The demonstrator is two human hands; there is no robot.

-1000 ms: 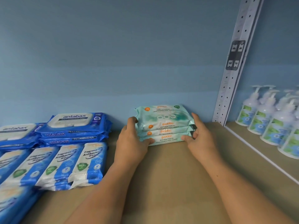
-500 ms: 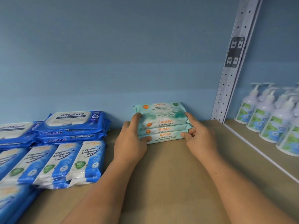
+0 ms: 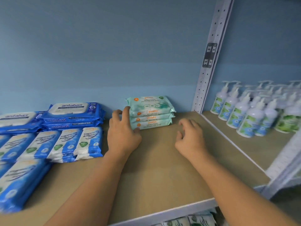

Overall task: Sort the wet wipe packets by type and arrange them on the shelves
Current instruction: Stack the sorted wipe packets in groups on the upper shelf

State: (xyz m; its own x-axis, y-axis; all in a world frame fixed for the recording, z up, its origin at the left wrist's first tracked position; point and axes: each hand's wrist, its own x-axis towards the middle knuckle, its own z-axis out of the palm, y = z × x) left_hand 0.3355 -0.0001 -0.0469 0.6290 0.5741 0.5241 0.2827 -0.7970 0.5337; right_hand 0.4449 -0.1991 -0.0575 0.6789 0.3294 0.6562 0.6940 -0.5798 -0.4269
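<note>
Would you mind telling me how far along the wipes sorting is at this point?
Done: the blue packs and the blue-and-white packets sit grouped on the left of the shelf, and three teal packets are stacked at the back. In hand: the left hand touches that stack's left end; the right hand is off it, empty. Left: possibly the green-printed packets glimpsed below the shelf.

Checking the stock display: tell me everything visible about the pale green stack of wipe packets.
The pale green stack is three soft plastic packets lying flat one on another, edges roughly aligned, with orange branding and "antibacterial fragrance free wipes" printed on them. It sits on the tan shelf by the blue back wall, left of the perforated upright. The left hand touches its left end; the right hand is clear of it.
</note>
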